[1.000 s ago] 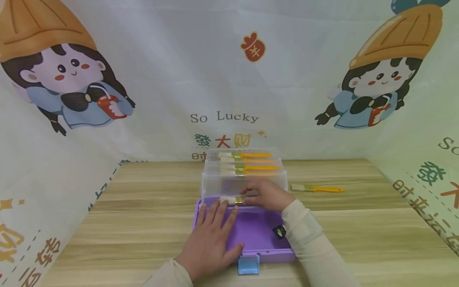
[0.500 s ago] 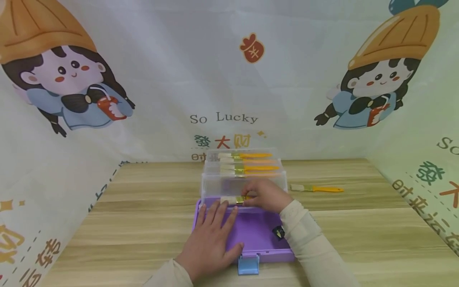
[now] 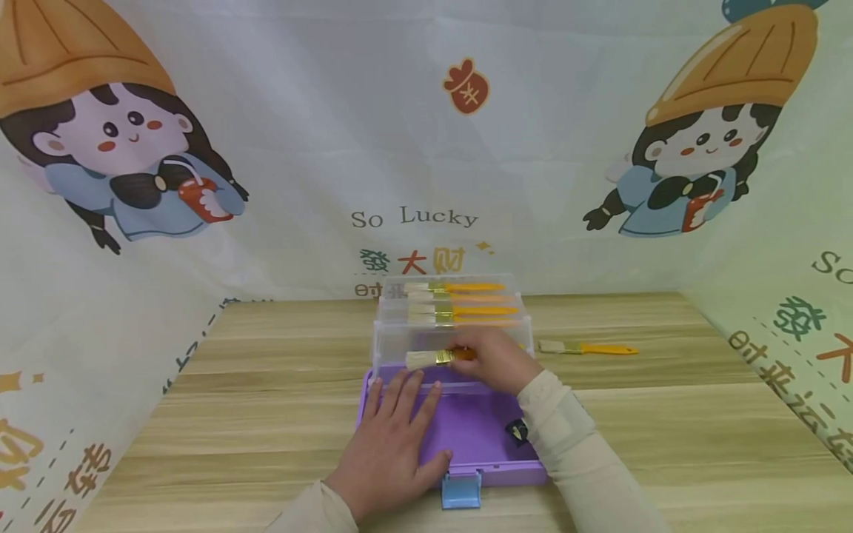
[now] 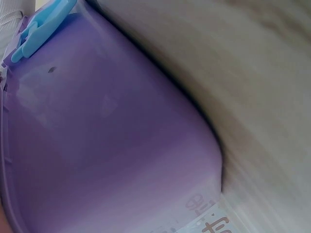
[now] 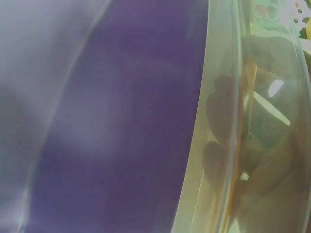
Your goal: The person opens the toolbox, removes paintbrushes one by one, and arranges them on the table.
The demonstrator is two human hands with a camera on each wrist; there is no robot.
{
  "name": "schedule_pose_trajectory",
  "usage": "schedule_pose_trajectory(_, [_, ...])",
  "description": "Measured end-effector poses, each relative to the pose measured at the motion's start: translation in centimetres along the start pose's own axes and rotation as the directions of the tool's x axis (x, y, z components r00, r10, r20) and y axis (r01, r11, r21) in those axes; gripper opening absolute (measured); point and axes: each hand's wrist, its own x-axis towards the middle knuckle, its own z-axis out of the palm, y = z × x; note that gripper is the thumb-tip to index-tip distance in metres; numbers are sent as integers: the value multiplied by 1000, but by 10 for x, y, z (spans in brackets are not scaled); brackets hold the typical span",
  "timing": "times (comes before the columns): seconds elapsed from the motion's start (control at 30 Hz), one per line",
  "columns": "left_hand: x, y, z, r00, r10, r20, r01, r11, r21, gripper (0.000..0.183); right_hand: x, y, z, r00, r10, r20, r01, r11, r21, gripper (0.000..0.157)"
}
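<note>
In the head view my right hand (image 3: 496, 360) grips a paintbrush (image 3: 426, 360) by its orange handle, pale bristles pointing left, just in front of the clear plastic trays (image 3: 406, 340). My left hand (image 3: 393, 437) lies with spread, straight fingers over the left side of the purple box (image 3: 493, 474), whose wall (image 4: 121, 121) fills much of the left wrist view. Several orange-handled paintbrushes (image 3: 476, 311) lie in the tiered trays behind. The right wrist view shows purple plastic (image 5: 121, 121) and a clear tray wall (image 5: 233, 121), with blurred finger shapes seen through it.
Another paintbrush (image 3: 589, 349) lies on the wooden table (image 3: 266, 385) to the right of the trays. A blue latch (image 3: 461, 491) hangs at the box's front. A small black object (image 3: 517, 431) sits at the box's right side. Printed cloth (image 3: 320, 133) stands behind the table.
My right hand has raised the paintbrush slightly from the front of the trays, and its bristles have shifted up. The left hand has stayed in place.
</note>
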Motion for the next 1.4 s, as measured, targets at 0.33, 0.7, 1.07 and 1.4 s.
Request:
schedule_pose_trajectory(0.33, [0, 0, 0, 1000, -4, 10, 4, 1000, 0, 80, -2, -3, -3, 1000, 8, -21, -8, 1000, 13, 21])
schedule_pose_trajectory(0.7, [-1, 0, 0, 1000, 0, 3, 0, 1000, 14, 79, -2, -4, -5, 999, 9, -33, -8, 1000, 23, 22])
schedule_pose_trajectory(1.07, [-1, 0, -1, 1000, -5, 17, 5, 1000, 6, 79, 0, -4, -9, 999, -26, -34, 26, 1000, 7, 20])
schedule_pose_trajectory(1.4, [-1, 0, -1, 1000, -13, 22, 13, 1000, 7, 80, -3, -9, -26, 996, -41, -82, 39, 999, -24, 23])
